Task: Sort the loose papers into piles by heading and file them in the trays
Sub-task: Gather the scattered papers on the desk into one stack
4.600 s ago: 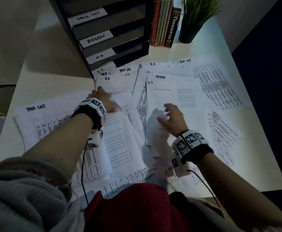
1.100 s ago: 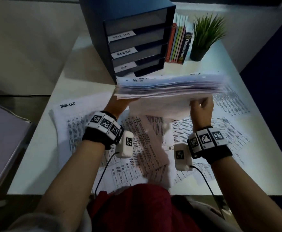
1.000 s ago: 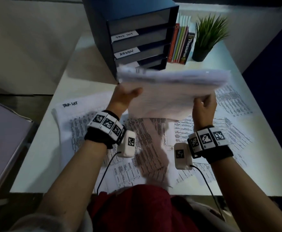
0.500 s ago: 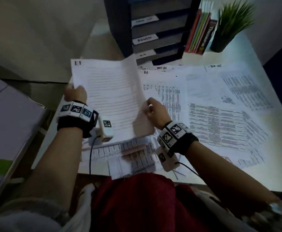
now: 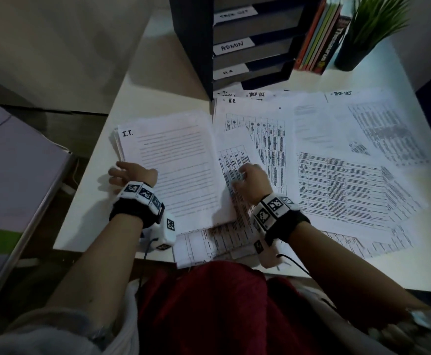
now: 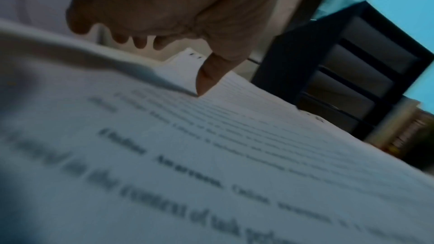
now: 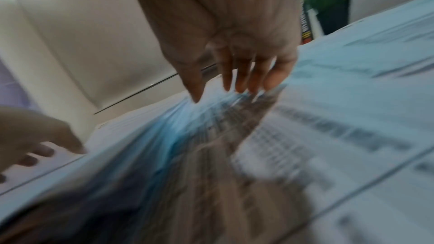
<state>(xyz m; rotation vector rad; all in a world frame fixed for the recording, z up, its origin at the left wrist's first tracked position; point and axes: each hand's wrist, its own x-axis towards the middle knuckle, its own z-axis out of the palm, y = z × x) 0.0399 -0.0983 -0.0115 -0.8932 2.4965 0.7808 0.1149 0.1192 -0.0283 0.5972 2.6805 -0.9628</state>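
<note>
Far centre: dark tray unit [image 5: 237, 44] with labelled slots; books [image 5: 316, 39] and potted plant [image 5: 357, 34] to its right. Left: thick "I.T." paper stack [image 5: 168, 160], flat on white desk [image 5: 101, 190], left hand [image 5: 132, 174] at near-left edge, thumb [image 6: 206, 77] pressing. Right hand [image 5: 251, 181], fingers spread, on loose tabulated sheets [image 5: 337, 180].

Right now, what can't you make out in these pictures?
- Bottom tray label, head view: hidden by papers.
- Papers under the right hand, right wrist view: smeared by motion blur.
- Left hand fingers, head view: over the I.T. stack's edge, grip unclear.
- Table sheets' print, head view: too small.
</note>
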